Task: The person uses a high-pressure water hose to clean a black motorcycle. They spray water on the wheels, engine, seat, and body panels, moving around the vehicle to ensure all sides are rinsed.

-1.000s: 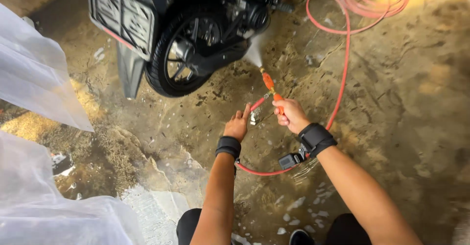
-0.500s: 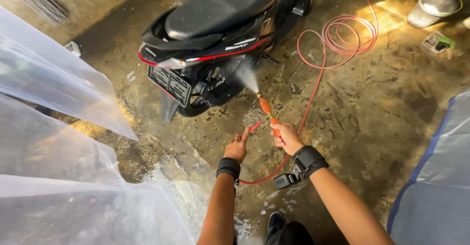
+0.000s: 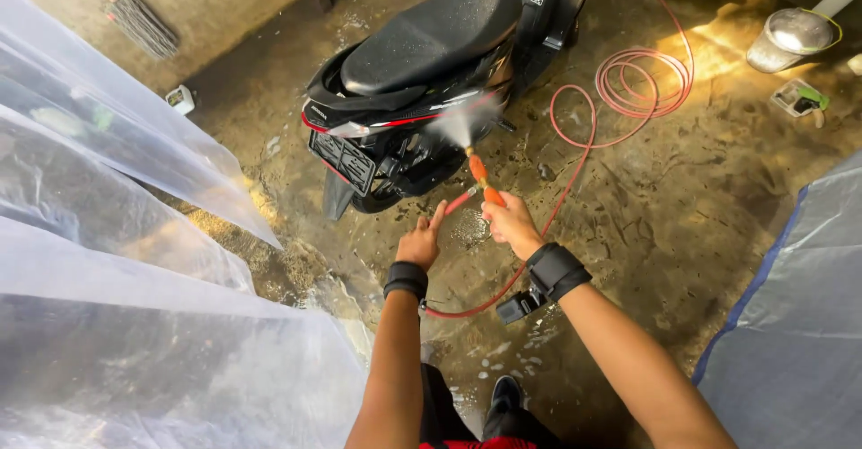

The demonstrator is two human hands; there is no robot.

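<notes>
The right hand [image 3: 510, 224] is clamped on the orange spray nozzle [image 3: 482, 178], misting the black scooter [image 3: 431, 72] parked mid-floor. The left hand [image 3: 420, 244] pinches the red hose [image 3: 575, 157] behind it. A kink could choke flow; the wet concrete floor [image 3: 664, 224] looks slippery.

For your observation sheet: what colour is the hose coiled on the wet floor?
The hose is pinkish red, seen best in the head view.
</notes>
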